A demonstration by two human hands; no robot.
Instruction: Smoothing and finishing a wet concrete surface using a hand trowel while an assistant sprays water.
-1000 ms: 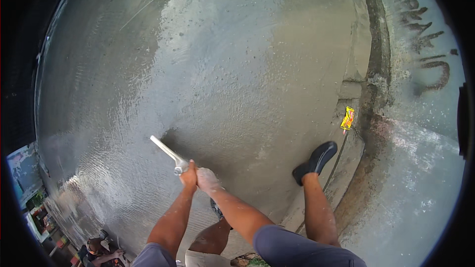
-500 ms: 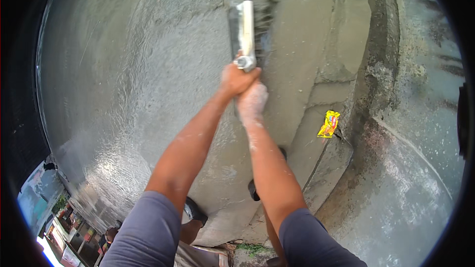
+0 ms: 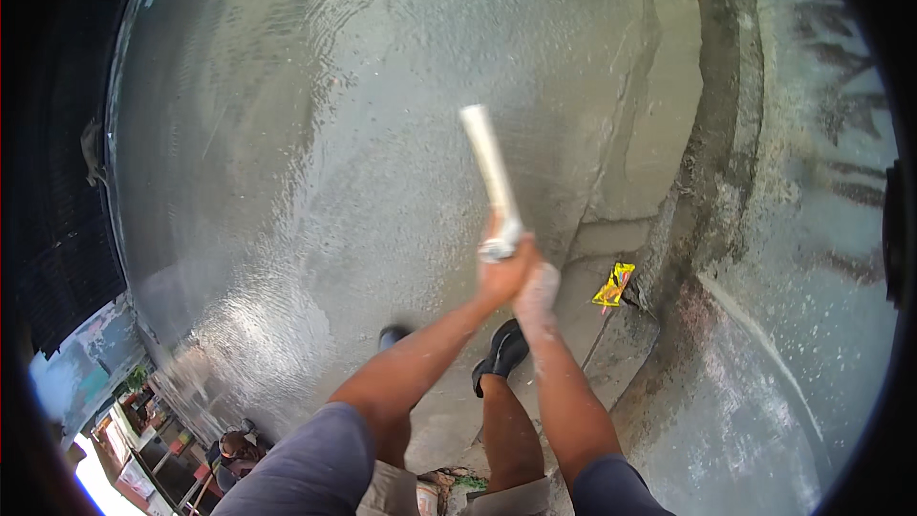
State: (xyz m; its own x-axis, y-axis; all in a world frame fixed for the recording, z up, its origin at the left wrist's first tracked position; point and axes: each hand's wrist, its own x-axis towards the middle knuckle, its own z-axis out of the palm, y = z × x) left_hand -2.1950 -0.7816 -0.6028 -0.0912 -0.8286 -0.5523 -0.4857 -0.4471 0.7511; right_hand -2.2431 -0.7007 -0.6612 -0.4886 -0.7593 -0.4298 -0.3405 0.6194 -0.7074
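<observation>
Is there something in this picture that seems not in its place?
Yes: a bright yellow packet lies to the right of the right hand. It looks like litter, odd beside wet grey concrete.

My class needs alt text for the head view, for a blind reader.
A person's left hand holds the near end of a pale bar, the right hand close beside, over shiny grey ground. Below are dark shoes; at right, a yellow wrapper.
</observation>
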